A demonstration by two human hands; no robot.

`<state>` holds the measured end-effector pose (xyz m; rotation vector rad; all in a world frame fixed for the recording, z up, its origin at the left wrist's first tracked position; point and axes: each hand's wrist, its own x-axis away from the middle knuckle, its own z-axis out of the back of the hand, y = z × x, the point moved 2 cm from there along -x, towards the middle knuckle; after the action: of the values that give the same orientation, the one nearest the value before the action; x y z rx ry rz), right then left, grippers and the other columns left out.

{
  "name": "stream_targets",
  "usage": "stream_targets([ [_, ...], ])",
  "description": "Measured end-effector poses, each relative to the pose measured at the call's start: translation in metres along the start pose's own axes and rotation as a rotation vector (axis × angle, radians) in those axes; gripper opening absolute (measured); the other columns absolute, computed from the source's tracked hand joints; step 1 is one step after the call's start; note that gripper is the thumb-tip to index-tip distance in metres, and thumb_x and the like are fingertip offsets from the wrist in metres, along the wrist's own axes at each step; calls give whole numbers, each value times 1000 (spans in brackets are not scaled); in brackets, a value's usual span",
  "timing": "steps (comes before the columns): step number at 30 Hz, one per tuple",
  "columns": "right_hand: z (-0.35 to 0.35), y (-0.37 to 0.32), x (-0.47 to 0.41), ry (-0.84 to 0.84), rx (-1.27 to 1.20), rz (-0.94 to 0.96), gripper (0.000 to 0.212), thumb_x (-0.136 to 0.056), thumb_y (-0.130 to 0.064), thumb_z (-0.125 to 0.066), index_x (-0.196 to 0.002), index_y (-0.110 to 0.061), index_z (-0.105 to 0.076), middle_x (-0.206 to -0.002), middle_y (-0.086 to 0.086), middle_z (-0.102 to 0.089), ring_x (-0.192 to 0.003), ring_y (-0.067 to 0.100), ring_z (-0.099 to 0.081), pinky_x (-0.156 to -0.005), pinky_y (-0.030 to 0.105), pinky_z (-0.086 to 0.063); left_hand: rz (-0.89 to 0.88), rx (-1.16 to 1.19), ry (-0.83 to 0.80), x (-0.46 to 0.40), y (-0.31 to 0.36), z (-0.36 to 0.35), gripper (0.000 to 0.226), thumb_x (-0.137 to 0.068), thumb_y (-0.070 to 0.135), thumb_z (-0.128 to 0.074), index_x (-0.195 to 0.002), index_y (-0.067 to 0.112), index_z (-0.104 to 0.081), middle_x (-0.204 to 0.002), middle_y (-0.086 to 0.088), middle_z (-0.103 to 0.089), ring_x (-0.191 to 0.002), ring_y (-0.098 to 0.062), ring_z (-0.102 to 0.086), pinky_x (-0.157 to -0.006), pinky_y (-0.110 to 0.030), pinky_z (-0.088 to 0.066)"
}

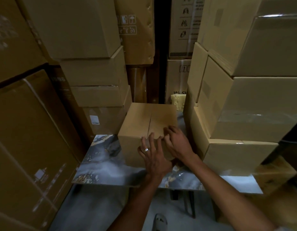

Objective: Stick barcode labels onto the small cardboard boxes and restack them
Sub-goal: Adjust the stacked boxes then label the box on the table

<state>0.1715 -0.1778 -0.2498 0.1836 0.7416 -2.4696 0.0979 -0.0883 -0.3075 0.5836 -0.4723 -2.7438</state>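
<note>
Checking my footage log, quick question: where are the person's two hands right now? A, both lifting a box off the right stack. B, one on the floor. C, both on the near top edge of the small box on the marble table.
C: the left hand and right hand both rest on the small box at its near top edge, on the marble table.

Single head-worn view, looking forward and down, close over table [101, 165]; wide-angle

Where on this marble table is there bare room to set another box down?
Bare marble shows on the table left of the box, out to the near left corner, and along the front edge below the right stack. Crowded: both hands are on the box's near side, and the right stack sits close beside it.
</note>
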Motion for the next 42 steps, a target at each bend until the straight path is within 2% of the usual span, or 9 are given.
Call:
stream_targets([
  [6,11,-2,-5,33,-47,-5,34,-91,-36,-38,-70,-17,-56,-74,3,-59,-68,21,-55,-60,36,-46,61,27,121,-17,2,5,93,-56,82,-48,-123,16,-48,-144,-13,-49,-139,-46,-35,-103,-62,-40],
  [15,36,-7,-20,-160,-151,46,36,-101,-25,-53,-71,-19,-70,-62,-5,-62,-54,-1,-57,-56,26,-43,-238,19,61,-13,-87,31,98,-64,74,-63,-138,16,-36,-153,-11,-39,-150,-41,-26,-115,-58,-31],
  [19,37,-12,-38,-61,-116,89,20,-99,-27,-59,-96,-17,-76,-90,-4,-72,-81,3,-66,-73,25,-54,-231,44,40,-18,-154,69,93,-69,54,-62,-149,19,-28,-155,-12,-43,-151,-37,-28,-120,-66,-21],
  [22,24,-14,-36,-125,-64,144,18,-98,-32,-63,-111,-21,-67,-111,-3,-66,-100,9,-63,-87,30,-55,-60,14,84,-25,-192,94,71,-71,35,-62,-140,20,-51,-152,-8,-50,-150,-33,-29,-120,-60,-17],
  [26,-15,-20,-8,-243,-56,82,54,-102,-45,-53,-148,-16,-49,-159,7,-39,-149,22,-30,-120,36,-26,-14,-28,133,-19,-182,94,59,-71,30,-58,-129,24,-62,-153,-5,-49,-147,-32,-33,-116,-61,-23],
  [29,-25,-32,9,-175,-104,8,57,-104,-44,-50,-150,-11,-46,-163,8,-33,-154,24,-19,-122,35,-20,-59,-32,72,-4,-146,71,74,-67,42,-62,-140,30,-56,-160,-2,-40,-150,-30,-28,-119,-65,-15],
  [35,-6,-66,47,65,-51,117,33,-99,-37,-55,-94,-11,-74,-104,8,-75,-107,18,-65,-95,17,-32,97,380,49,-9,-128,68,66,-71,54,-38,-132,39,-57,-162,2,-32,-155,-24,-6,-124,-56,1],
  [38,-4,-71,56,48,-38,132,43,-98,-44,-43,-79,-18,-72,-77,-3,-71,-75,12,-59,-71,26,-41,40,538,-4,-37,-150,82,55,-76,50,-36,-120,32,-63,-148,2,-49,-150,-24,-26,-127,-44,-4],
  [42,-3,-59,48,-80,-255,118,46,-100,-40,-41,-90,-17,-79,-83,0,-76,-77,13,-67,-74,34,-53,61,663,-77,-60,-154,95,41,-79,42,-46,-110,29,-69,-130,1,-62,-130,-18,-51,-119,-54,-30],
])
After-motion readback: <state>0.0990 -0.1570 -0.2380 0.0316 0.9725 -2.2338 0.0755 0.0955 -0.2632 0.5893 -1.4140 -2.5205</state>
